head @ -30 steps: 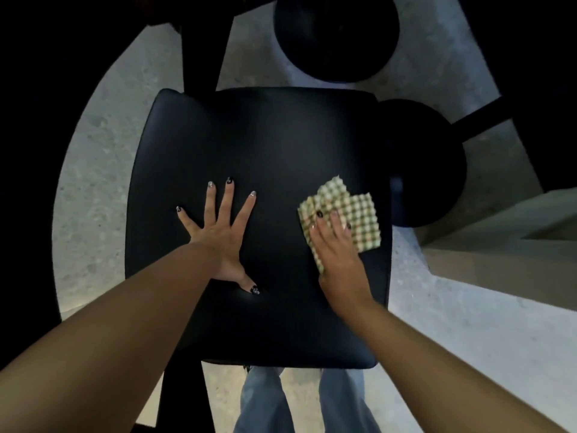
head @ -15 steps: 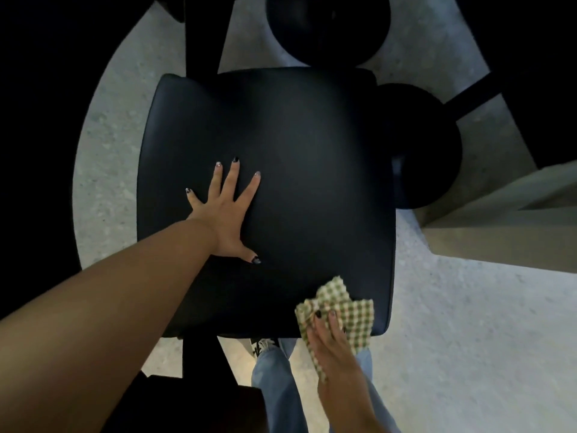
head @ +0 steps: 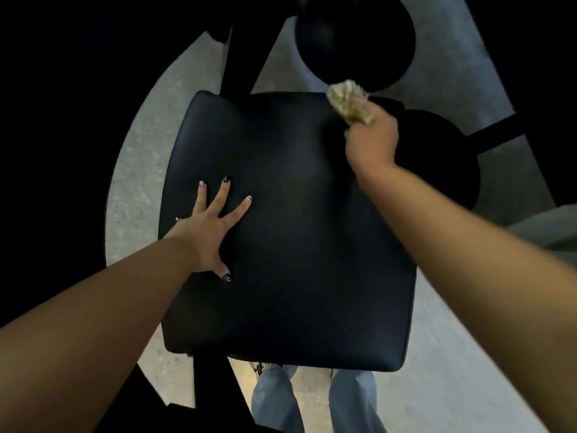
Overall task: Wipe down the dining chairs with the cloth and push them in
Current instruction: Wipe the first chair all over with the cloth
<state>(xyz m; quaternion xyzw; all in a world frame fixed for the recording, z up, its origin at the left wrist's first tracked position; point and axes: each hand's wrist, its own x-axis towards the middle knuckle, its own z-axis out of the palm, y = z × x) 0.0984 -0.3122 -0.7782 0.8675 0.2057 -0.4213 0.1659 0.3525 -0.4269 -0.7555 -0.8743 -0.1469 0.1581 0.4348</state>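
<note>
Since half a second before, our right hand (head: 373,142) had carried the cloth (head: 349,101) from the seat's lower right edge up to its upper right corner, and the seat (head: 296,229) had come to fill more of the frame. Our right fingers were curled round the bunched, green-checked cloth, which showed blurred at the seat's far edge, right of centre near the top of the frame; we could not tell whether it touched the seat. Our left hand (head: 206,235) lay flat on the seat's left part as before, fingers straight and spread, holding nothing, the thumb pointing toward the bottom of the frame. Two round dark stools (head: 356,32) stood beyond the seat at the top and upper right. Pale floor (head: 137,170) showed around the seat, and our jeans (head: 274,398) below its lower edge.
</note>
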